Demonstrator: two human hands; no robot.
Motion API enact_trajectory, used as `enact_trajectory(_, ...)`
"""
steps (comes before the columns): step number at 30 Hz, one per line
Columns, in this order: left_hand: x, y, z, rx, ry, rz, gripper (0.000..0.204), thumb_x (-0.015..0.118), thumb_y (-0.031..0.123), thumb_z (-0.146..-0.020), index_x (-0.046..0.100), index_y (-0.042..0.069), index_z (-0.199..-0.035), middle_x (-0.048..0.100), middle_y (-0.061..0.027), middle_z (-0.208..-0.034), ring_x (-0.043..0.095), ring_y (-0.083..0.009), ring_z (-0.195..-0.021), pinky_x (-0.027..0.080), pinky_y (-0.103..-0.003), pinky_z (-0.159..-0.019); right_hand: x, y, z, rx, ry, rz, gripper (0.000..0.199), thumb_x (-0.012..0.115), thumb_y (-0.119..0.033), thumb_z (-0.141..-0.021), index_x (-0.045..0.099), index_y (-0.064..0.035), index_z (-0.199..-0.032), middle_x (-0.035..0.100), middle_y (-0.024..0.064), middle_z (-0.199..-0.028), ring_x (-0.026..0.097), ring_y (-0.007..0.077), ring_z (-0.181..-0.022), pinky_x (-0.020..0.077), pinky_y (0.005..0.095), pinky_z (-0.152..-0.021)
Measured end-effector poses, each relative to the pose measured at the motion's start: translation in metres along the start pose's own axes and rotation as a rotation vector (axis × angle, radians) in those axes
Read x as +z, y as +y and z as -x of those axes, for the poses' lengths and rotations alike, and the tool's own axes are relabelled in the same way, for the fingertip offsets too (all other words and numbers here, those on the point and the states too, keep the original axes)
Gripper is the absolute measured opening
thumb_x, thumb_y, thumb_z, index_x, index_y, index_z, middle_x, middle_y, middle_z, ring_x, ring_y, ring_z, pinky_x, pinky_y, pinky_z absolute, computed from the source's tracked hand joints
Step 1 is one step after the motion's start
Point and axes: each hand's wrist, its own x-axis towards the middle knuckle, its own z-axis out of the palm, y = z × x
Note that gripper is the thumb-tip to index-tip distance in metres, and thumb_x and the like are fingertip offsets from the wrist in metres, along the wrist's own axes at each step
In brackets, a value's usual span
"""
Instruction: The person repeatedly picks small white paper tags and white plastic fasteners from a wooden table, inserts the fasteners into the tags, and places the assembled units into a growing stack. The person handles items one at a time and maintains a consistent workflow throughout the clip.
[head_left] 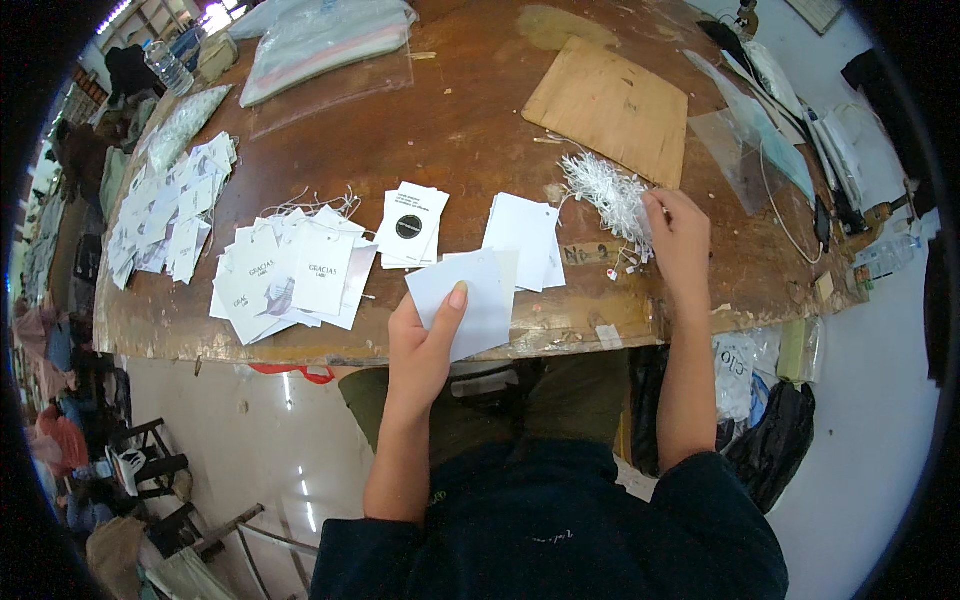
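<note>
My left hand (424, 345) grips a few white paper hang tags (466, 293), thumb on top, over the table's front edge. At the right, my right hand (680, 235) has its fingers pinched together at the edge of a bundle of white tag strings (608, 192); whether a string is between the fingertips is too small to see. Blank white tags (520, 235) lie between the hands. Left of them is a small stack of cards with a black circle (409, 227). Farther left spreads a pile of printed tags (300, 268) with strings attached.
A large heap of strung tags (175, 210) lies on the wooden table (440, 130) at the left. Clear plastic bags (325, 50) rest at the back. A thin wooden board (612, 105) lies behind the strings. Cables, a blue face mask (782, 150) and tools line the right edge.
</note>
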Motion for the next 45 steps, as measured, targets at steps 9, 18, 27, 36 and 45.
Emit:
enact_trajectory(9, -0.008, -0.001, 0.003, 0.018, 0.027, 0.024, 0.032, 0.060, 0.023, -0.097, 0.062, -0.004, -0.113, 0.067, -0.0075, -0.097, 0.061, -0.0104, -0.085, 0.049, -0.026, -0.073, -0.013, -0.018, -0.021, 0.095, 0.178, -0.427, 0.028, 0.056, -0.022, -0.097, 0.062, 0.0012, -0.083, 0.060, 0.0040, -0.073, 0.053, 0.0121, -0.069, 0.0428, 0.0267, -0.067)
enact_trajectory(18, -0.010, 0.002, 0.005, -0.002, -0.010, 0.030, 0.032, 0.063, 0.021, -0.094, 0.061, -0.003, -0.115, 0.067, -0.0079, -0.103, 0.062, -0.0115, -0.089, 0.049, -0.027, -0.080, -0.029, -0.043, -0.035, -0.003, 0.265, -0.511, 0.026, 0.052, -0.020, -0.100, 0.063, 0.0003, -0.090, 0.062, 0.0032, -0.079, 0.057, 0.0110, -0.072, 0.0474, 0.0270, -0.072)
enact_trajectory(27, -0.004, 0.004, 0.006, 0.143, -0.430, 0.067, 0.043, 0.058, 0.013, -0.096, 0.051, -0.001, -0.136, 0.061, -0.0086, -0.120, 0.055, -0.0122, -0.107, 0.046, -0.028, -0.088, -0.010, -0.122, 0.027, -0.206, -0.376, -0.573, 0.018, 0.055, -0.014, -0.096, 0.068, -0.0014, -0.099, 0.060, 0.0150, -0.121, 0.059, 0.0227, -0.109, 0.0473, 0.0366, -0.093)
enact_trajectory(36, -0.017, -0.014, 0.023, -0.073, -0.591, 0.147, 0.029, 0.064, 0.014, -0.093, 0.060, -0.001, -0.118, 0.064, -0.0044, -0.104, 0.059, -0.0103, -0.094, 0.048, -0.028, -0.082, 0.021, -0.136, 0.047, 0.280, -0.726, -1.280, 0.027, 0.051, -0.022, -0.100, 0.061, 0.0018, -0.094, 0.062, 0.0155, -0.106, 0.060, 0.0194, -0.101, 0.0474, 0.0325, -0.088)
enact_trajectory(45, -0.035, 0.002, 0.010, 0.113, -0.627, 0.114, 0.029, 0.065, 0.015, -0.091, 0.062, -0.001, -0.115, 0.063, -0.0058, -0.102, 0.060, -0.0126, -0.092, 0.048, -0.029, -0.079, 0.024, -0.125, 0.052, 0.184, -0.897, -1.209, 0.038, 0.063, -0.028, -0.094, 0.063, 0.0049, -0.114, 0.066, 0.0119, -0.103, 0.063, 0.0167, -0.095, 0.0499, 0.0304, -0.085)
